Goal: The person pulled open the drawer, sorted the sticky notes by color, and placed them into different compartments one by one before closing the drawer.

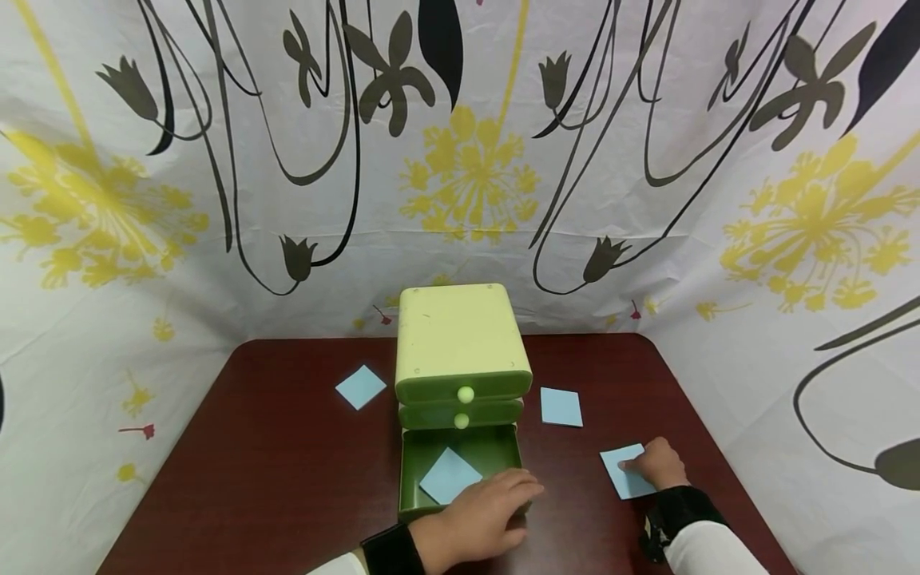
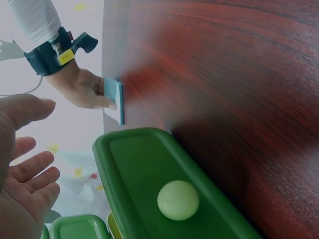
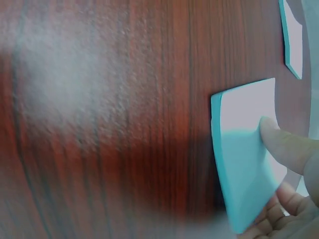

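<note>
My right hand (image 1: 663, 465) pinches a light blue sticky note pad (image 1: 621, 471) at the table's right side. In the right wrist view the thumb lies on top of that pad (image 3: 239, 164), with the other fingers at its edge. A small green drawer cabinet (image 1: 460, 331) stands mid-table, its bottom drawer (image 1: 499, 449) pulled out. Inside the drawer lies another blue pad (image 1: 449, 473). Loosely spread over the drawer's front, my left hand (image 1: 481, 515) holds nothing. The left wrist view has the hand (image 2: 25, 184) apart from the drawer front and its round knob (image 2: 178, 200).
One blue pad (image 1: 361, 387) lies left of the cabinet and another blue pad (image 1: 561, 407) to its right. The dark red-brown table (image 1: 302, 463) has rounded far corners. A flower-printed cloth (image 1: 460, 176) hangs behind and along both sides.
</note>
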Motion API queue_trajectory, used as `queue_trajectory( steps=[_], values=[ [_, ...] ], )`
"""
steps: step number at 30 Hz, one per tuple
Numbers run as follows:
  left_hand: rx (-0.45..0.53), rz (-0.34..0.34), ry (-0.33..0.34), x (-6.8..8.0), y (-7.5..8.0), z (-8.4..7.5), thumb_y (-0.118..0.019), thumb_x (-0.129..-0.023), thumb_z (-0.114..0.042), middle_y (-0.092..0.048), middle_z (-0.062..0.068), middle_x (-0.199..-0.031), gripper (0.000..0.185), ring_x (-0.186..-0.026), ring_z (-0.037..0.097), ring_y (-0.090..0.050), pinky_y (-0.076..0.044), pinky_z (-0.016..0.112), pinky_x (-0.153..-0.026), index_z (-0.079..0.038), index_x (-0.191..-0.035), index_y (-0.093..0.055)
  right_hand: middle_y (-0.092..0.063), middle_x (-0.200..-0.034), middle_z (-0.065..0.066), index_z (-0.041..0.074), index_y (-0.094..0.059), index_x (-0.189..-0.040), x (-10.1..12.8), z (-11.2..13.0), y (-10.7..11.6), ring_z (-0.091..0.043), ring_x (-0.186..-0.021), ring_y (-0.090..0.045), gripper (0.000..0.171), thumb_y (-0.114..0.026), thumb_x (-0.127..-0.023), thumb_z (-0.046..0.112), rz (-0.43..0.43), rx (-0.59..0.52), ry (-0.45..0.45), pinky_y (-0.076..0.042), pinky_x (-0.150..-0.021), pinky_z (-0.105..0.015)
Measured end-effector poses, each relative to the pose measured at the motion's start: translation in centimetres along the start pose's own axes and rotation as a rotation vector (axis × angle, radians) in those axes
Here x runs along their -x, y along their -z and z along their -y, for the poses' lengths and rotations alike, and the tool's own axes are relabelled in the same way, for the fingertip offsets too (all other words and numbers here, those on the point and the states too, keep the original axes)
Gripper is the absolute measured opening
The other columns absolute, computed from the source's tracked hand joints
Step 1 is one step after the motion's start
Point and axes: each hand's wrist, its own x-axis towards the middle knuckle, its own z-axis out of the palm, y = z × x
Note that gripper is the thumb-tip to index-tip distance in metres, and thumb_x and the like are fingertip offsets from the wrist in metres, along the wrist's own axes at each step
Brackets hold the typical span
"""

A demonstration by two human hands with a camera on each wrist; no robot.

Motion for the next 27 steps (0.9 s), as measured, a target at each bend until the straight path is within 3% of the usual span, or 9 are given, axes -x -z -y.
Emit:
queue_trajectory(
  steps=[4, 8, 9, 16, 27],
  values=[
    [0.070, 0.034, 0.065, 0.4, 0.2, 0.4, -0.068, -0.090, -0.019, -0.051, 0.002, -0.138, 0.052, -0.129, 0.016, -0.047, -0.046, 0.027, -0.099, -0.013, -0.138, -0.051, -0.042, -0.076, -0.018, -0.007, -0.042, -0.081, 0.7, 0.1, 0.0, -0.031, -0.073, -0.042, 0.037, -0.075, -0.079, 0.011, -0.017, -0.174, -0.009, -0.040, -0.064, -0.041],
    [0.078, 0.045, 0.132, 0.8, 0.3, 0.8, -0.069, -0.090, -0.021, -0.050, 0.003, -0.140, 0.054, -0.131, 0.019, -0.046, -0.045, 0.032, -0.101, -0.014, -0.140, -0.050, -0.050, -0.099, -0.030, -0.016, -0.047, -0.102, 1.6, 0.4, 0.2, -0.039, -0.090, -0.049, 0.039, -0.069, -0.086, 0.012, 0.000, -0.363, -0.044, -0.045, -0.073, -0.046],
    [0.074, 0.040, 0.140, 0.9, 0.4, 0.9, -0.069, -0.089, -0.022, -0.050, 0.004, -0.140, 0.055, -0.131, 0.020, -0.047, -0.046, 0.032, -0.101, -0.014, -0.140, -0.050, -0.050, -0.097, -0.028, -0.015, -0.048, -0.101, 1.7, 0.5, 0.3, -0.038, -0.088, -0.048, 0.037, -0.068, -0.087, 0.013, 0.011, -0.392, -0.048, -0.045, -0.071, -0.044],
    [0.058, -0.006, 0.178, 2.0, 0.9, 1.6, -0.071, -0.088, -0.022, -0.050, 0.004, -0.141, 0.056, -0.132, 0.020, -0.045, -0.045, 0.033, -0.102, -0.011, -0.139, -0.050, -0.050, -0.080, -0.010, -0.006, -0.052, -0.090, 2.8, 2.4, 0.8, -0.022, -0.073, -0.046, 0.027, -0.066, -0.091, 0.017, 0.032, -0.415, 0.030, -0.039, -0.059, -0.031],
    [0.118, -0.067, 0.199, 5.0, 1.2, 2.8, -0.071, -0.088, -0.016, -0.052, 0.006, -0.137, 0.054, -0.128, 0.022, -0.048, -0.049, 0.036, -0.096, -0.013, -0.138, -0.051, -0.054, -0.085, -0.009, -0.004, -0.056, -0.100, 5.5, 8.0, 0.5, -0.019, -0.074, -0.052, 0.031, -0.068, -0.091, 0.023, 0.074, -0.438, 0.129, -0.046, -0.061, -0.030]
  ],
)
